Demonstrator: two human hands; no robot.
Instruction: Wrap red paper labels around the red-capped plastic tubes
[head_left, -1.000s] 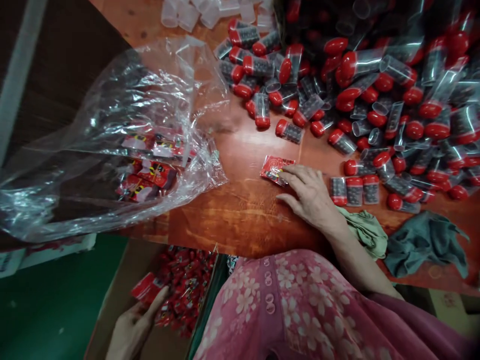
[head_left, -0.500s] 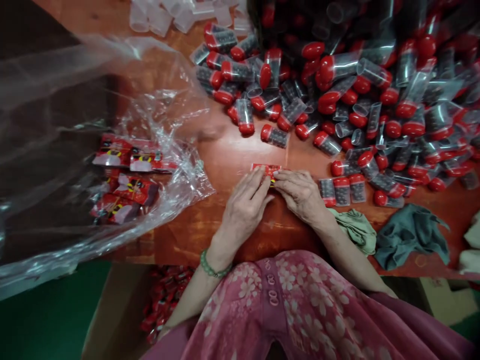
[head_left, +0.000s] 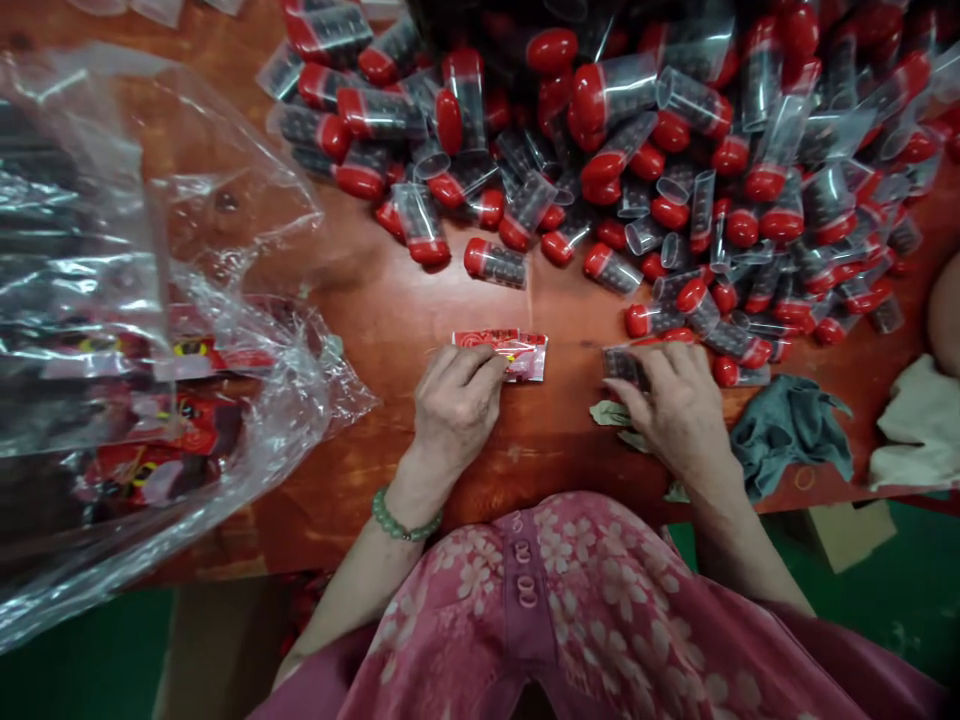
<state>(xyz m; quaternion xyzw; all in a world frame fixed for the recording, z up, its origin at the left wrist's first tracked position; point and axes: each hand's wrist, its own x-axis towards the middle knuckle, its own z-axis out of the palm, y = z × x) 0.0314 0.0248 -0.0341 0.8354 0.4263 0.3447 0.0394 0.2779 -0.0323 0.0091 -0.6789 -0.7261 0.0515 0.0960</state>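
Note:
A small red printed packet [head_left: 531,358] lies flat on the wooden table, with a yellow and pale design on it. My left hand [head_left: 459,398] has its bent fingers pressed together on the packet's near left side, holding it. To the right, my right hand [head_left: 679,395] curls around a few short clear tubes [head_left: 622,366] with red caps and dark contents. Its thumb is at their near side and the fingers are over the far side, covering most of them. A green cloth [head_left: 609,412] lies partly under that hand.
A large heap of red-capped tubes [head_left: 622,150] spreads across the back and right. Clear plastic film [head_left: 247,220] covers several red packets [head_left: 196,425] at the left. A dark teal cloth [head_left: 791,435] and a pale cloth [head_left: 915,425] lie at the right. A cardboard box [head_left: 844,530] stands below.
My right hand has left the packet and moved right onto the lined-up tubes. My left hand stays at the packet, more of which now shows. The view has shifted right.

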